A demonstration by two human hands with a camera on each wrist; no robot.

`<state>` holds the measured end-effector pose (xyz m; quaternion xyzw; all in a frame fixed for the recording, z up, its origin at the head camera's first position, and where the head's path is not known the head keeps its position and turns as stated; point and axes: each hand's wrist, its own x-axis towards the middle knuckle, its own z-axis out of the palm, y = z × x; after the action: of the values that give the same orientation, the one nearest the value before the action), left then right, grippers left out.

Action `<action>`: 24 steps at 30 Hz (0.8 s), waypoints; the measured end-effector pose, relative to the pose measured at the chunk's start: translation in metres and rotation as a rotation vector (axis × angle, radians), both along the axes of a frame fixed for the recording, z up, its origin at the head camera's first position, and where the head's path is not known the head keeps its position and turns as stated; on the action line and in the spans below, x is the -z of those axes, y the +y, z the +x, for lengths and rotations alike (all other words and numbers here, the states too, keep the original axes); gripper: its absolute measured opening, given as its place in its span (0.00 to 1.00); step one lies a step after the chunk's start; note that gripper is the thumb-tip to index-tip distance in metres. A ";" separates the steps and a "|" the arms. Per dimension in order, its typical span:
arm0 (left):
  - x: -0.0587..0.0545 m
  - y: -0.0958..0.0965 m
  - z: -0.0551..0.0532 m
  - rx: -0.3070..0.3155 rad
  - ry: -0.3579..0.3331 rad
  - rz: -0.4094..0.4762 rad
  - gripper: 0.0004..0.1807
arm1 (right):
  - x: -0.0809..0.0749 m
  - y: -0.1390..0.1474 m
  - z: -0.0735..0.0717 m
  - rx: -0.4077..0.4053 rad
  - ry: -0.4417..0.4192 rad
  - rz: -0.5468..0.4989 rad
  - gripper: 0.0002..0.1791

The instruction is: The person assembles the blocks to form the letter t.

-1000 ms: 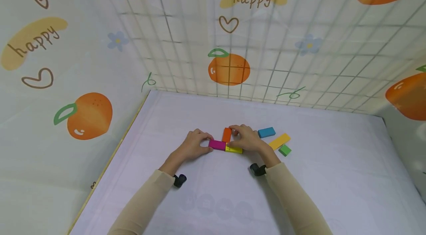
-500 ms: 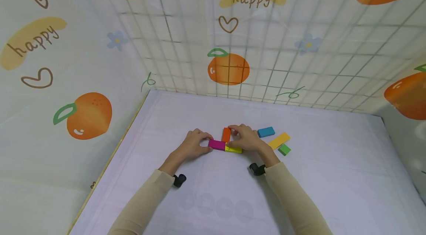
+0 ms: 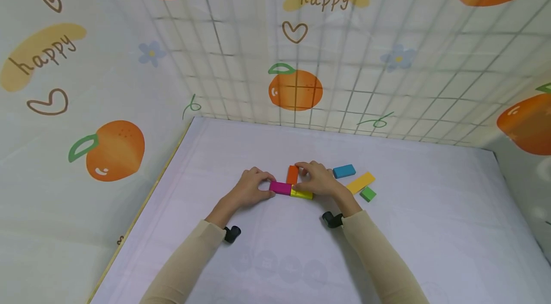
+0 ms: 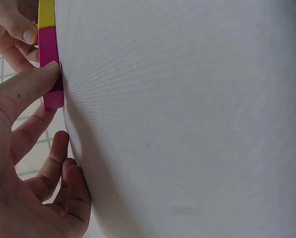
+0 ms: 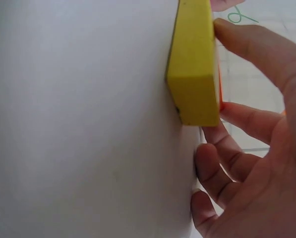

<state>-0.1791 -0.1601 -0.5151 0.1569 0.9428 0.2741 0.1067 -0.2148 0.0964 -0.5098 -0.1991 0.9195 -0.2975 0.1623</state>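
Observation:
A magenta block and a yellow block lie end to end on the white tabletop. An orange block stands out from their far side, near the joint. My left hand pinches the magenta block at its left end; in the left wrist view the thumb presses its near side. With index fingertip at the orange block's far right corner and thumb over the yellow block's top edge by the orange block's near end, my right hand grips the orange block. Its palm partly covers the yellow block in the head view.
To the right of my right hand lie a blue block, a longer amber block and a small green block. A printed curtain with grid lines rises behind the table. Black wrist cameras hang under both wrists.

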 end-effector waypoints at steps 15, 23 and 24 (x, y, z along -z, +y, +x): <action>0.001 0.000 -0.001 -0.005 -0.002 0.002 0.18 | 0.001 0.003 0.001 0.010 -0.003 -0.050 0.41; 0.002 0.000 -0.001 0.000 0.009 -0.003 0.19 | -0.006 0.012 0.011 0.106 -0.001 -0.186 0.37; 0.002 0.000 -0.001 -0.001 0.009 -0.002 0.19 | -0.007 0.014 0.013 0.119 0.002 -0.199 0.36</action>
<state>-0.1801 -0.1605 -0.5170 0.1576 0.9436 0.2723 0.1027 -0.2017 0.1107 -0.5026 -0.1595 0.8957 -0.3965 0.1227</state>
